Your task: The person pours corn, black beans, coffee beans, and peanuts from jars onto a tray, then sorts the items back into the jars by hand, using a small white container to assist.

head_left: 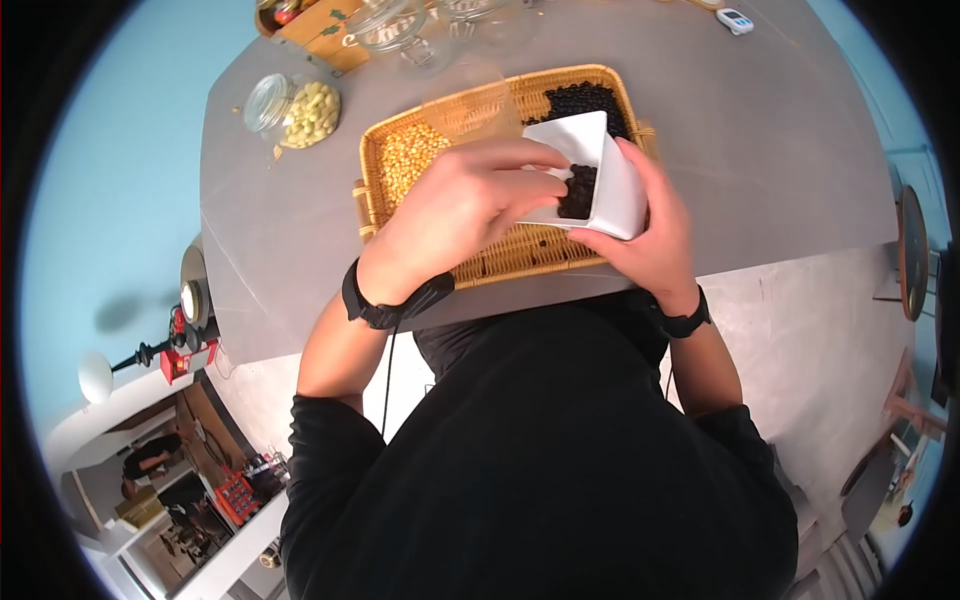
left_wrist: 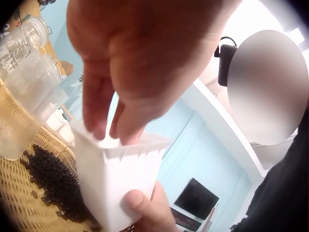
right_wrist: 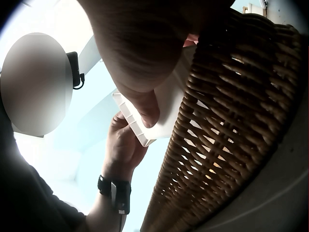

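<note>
My right hand (head_left: 660, 225) grips a white square-mouthed container (head_left: 622, 195) from its outer side, tilting it over a wicker basket (head_left: 500, 272). Black beans (head_left: 577, 195) lie inside the container. The fingers of my left hand (head_left: 470, 190) reach into its mouth from the left, thumb and fingers a little apart, with something white showing between them. I cannot tell whether they hold anything. In the left wrist view, the container (left_wrist: 116, 183) stands below the left fingertips, and the right thumb (left_wrist: 140, 200) presses its side. More black beans (head_left: 583, 98) lie in the basket's far right corner.
Yellow corn kernels (head_left: 408, 160) fill the basket's left end, beside a clear plastic piece (head_left: 475, 105). A tipped glass jar of pale nuts or beans (head_left: 310, 115) lies to the left. Clasp-lid glass jars (head_left: 390, 30) and a wooden box (head_left: 335, 40) stand behind. A small white device (head_left: 735, 21) is at far right.
</note>
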A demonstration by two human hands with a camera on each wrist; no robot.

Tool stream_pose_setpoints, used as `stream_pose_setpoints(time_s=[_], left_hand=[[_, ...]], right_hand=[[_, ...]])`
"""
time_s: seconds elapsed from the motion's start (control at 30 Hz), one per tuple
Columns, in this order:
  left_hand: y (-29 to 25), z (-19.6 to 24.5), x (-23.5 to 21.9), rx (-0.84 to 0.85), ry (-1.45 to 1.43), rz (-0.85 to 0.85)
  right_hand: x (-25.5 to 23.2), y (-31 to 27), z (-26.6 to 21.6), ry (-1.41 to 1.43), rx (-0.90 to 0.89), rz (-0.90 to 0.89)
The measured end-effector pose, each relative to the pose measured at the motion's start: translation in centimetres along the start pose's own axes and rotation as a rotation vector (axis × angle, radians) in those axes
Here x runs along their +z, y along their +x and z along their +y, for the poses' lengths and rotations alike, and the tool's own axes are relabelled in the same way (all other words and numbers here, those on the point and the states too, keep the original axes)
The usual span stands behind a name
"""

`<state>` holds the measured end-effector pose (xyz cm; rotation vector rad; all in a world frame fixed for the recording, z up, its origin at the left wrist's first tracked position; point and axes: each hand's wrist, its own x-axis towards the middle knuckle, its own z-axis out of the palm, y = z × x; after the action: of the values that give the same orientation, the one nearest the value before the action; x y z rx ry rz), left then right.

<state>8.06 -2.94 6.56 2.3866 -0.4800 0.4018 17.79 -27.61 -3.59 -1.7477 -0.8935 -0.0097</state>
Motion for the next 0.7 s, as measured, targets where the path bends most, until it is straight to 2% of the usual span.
stream_pose_setpoints(time_s=[0.13,0.23,0.27,0.4,0.5,0.53,0.63,0.67,0.7], left_hand=[[-2.6,0.6,0.6,-0.175,0.084,0.264],[-5.4,0.4,2.1,-0.385,0.042,0.126],[-5.8,0.1,2.7,-0.322,0.102,0.1],[-5.9,-0.3,2.3,-0.298,0.084,0.048],[-5.5,1.0,2.1,-0.381,0.016,0.182],[-5.7,1.0,2.4,-0.344,0.04,0.285],[-6.6,-0.2,2.7,-0.473,0.001,0.176],[-6.7,-0.7,2.9,-0.494,-0.042,0.028],[-6.5,-1.0,3.2,-0.396,-0.036,-0.067]], right_hand=[[0.2,-0.2,-0.1,0.004,0.005,0.042],[0.2,0.0,0.1,-0.046,-0.042,0.03],[0.3,0.0,0.1,-0.073,-0.064,0.015],[0.6,0.3,0.1,-0.132,-0.124,-0.009],[0.5,0.4,-0.2,-0.073,-0.059,0.028],[0.5,0.2,-0.2,-0.055,-0.021,0.043],[0.6,-0.5,0.3,0.013,0.039,0.111],[0.7,-0.6,0.5,0.038,0.045,0.134],[0.7,-0.6,0.7,0.029,0.038,0.133]])
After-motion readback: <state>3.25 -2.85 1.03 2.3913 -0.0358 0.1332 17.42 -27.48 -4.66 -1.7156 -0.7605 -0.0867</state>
